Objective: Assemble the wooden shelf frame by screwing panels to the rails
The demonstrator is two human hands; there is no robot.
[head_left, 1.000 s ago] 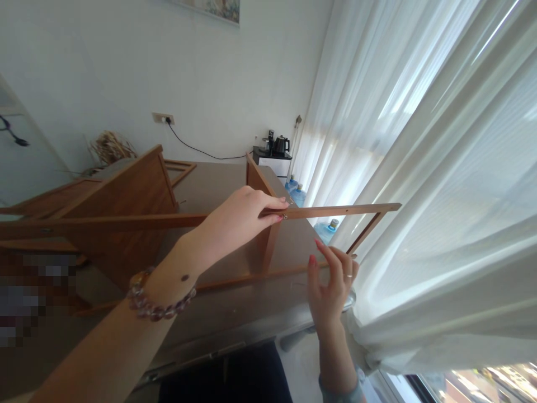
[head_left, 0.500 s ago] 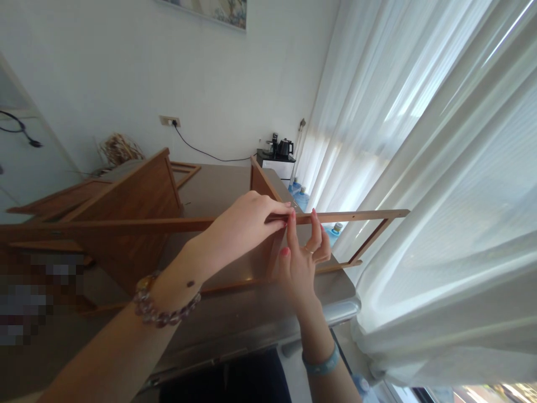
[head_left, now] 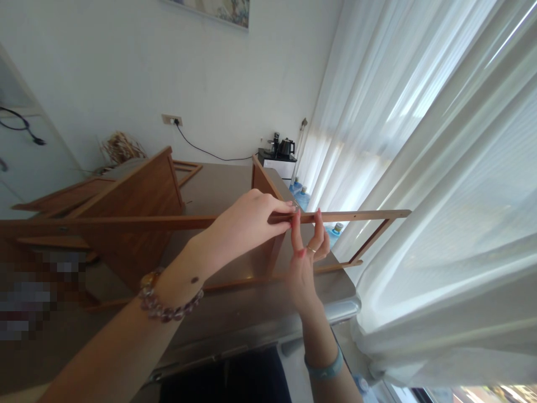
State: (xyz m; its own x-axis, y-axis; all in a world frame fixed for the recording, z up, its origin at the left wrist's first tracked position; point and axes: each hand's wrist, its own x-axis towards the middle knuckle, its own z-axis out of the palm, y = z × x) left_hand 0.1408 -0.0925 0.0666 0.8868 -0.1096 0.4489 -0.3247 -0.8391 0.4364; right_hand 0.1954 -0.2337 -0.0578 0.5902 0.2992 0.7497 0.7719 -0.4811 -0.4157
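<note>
My left hand (head_left: pixel 247 224), with a bead bracelet on its wrist, is closed in a pinch on the top rail of a thin wooden frame (head_left: pixel 356 215) held above a brown table (head_left: pixel 218 184). A small metal piece shows at its fingertips, too small to name. My right hand (head_left: pixel 306 254), with a ring and a blue wristband, reaches up from below. Its index and middle fingers are stretched and touch the rail's underside right beside my left fingertips. The frame's lower rail (head_left: pixel 235 282) lies on the table.
A wooden panel (head_left: pixel 138 196) and other wooden furniture parts lie on the table's left side. White curtains (head_left: pixel 419 168) hang close on the right. A kettle (head_left: pixel 287 146) on a small cabinet and water bottles (head_left: pixel 300 196) stand beyond the table.
My right hand rose from below the frame, where it hung open, up to the top rail beside my left fingertips. My left hand kept its pinch on the rail.
</note>
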